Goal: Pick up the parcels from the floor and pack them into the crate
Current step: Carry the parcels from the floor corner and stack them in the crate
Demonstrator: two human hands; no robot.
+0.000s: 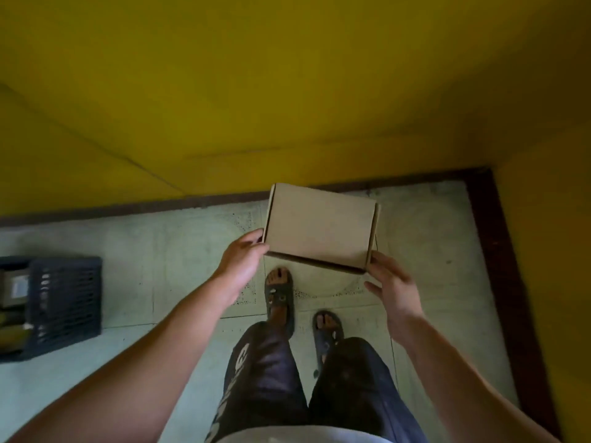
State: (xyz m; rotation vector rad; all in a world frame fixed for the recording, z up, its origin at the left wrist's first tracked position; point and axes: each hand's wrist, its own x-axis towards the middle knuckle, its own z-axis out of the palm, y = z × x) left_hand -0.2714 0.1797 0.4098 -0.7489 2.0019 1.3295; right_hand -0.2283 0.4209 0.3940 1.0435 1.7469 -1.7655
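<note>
Parcel (319, 227): a flat brown cardboard box, closed, carried roughly level in the air just beyond the fingertips of both hands. Left hand (243, 260) grasps its near left corner, thumb on the side edge and fingers tucked beneath. Right hand (393, 282) is not clamped; its fingers lie against the near right corner and the thumb is spread clear below. Judgement: the left hand bears the load and the right steadies it. That hold suits a light, stiff box in transit, but the far edge could dip.

Below the hands, sandalled feet (279, 295) stand on the pale tiled floor (160, 251), the left foot forward.

Well left of the left hand, and lower, the dark blue lattice crate (67, 298) rests on the floor, cut by the frame edge. Packed items (14, 287) show inside, too dim to identify. Bare tile lies between the left hand and the crate, so a leftward carry should have room.

Beyond the parcel and to the right of the right hand, dark skirting (499, 251) and yellow walls (287, 91) meet in a corner. Judgement: no passage that way.
</note>
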